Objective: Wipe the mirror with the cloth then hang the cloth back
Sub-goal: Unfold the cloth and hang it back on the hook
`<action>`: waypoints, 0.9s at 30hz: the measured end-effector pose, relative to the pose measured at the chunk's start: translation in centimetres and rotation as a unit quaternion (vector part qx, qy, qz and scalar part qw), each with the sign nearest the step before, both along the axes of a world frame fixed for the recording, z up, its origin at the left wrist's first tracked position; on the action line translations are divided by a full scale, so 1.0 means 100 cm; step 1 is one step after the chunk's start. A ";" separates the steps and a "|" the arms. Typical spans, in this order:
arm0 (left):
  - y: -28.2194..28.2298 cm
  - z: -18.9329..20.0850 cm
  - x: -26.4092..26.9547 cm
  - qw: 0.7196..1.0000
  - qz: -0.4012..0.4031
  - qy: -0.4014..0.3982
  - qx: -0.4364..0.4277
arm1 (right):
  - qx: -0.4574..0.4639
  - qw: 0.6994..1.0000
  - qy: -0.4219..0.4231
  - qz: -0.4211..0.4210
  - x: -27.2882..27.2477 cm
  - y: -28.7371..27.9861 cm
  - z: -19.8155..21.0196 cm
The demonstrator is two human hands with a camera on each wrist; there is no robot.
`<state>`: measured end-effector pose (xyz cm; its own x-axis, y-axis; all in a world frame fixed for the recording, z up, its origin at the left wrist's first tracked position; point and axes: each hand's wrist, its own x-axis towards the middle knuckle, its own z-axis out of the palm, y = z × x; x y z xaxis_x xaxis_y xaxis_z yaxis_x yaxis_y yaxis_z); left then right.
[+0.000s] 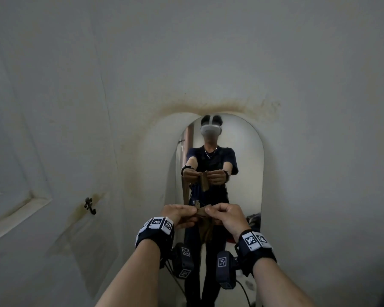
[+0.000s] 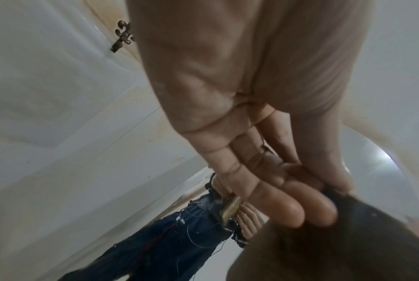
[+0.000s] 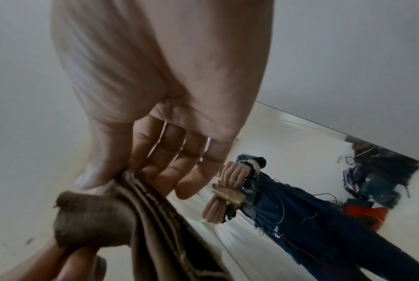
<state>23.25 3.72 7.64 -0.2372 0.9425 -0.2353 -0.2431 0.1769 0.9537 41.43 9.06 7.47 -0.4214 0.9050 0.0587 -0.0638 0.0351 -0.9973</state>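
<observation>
A brown cloth [image 1: 205, 224] hangs folded between both hands in front of the arched mirror [image 1: 242, 173]. My left hand [image 1: 180, 214] pinches its top edge from the left. My right hand [image 1: 225, 214] pinches it from the right, thumb on top. In the right wrist view the thumb and fingers of the right hand [image 3: 122, 176] press the folded brown cloth [image 3: 170, 224]. In the left wrist view the left hand [image 2: 307, 192] grips the dark cloth [image 2: 348, 243]. The mirror reflects the person holding the cloth with both hands.
A dark metal hook [image 1: 90, 206] sits on the white door panel [image 1: 31, 151] left of the mirror; the hook [image 2: 123, 36] also shows in the left wrist view. White stained wall surrounds the mirror. An orange object [image 3: 364, 211] shows in the reflection.
</observation>
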 end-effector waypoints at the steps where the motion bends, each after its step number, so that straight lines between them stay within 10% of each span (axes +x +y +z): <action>1: 0.001 0.003 -0.002 1.000 -0.008 0.008 -0.005 | -0.006 1.000 0.002 0.007 -0.001 0.003 0.000; 19: 0.020 0.029 -0.052 0.937 -0.109 0.322 -0.084 | -0.091 0.995 -0.001 0.042 -0.011 0.043 0.005; 27: 0.039 0.026 -0.026 0.935 -0.102 0.339 -0.020 | -0.011 0.995 -0.079 0.055 -0.039 0.049 -0.003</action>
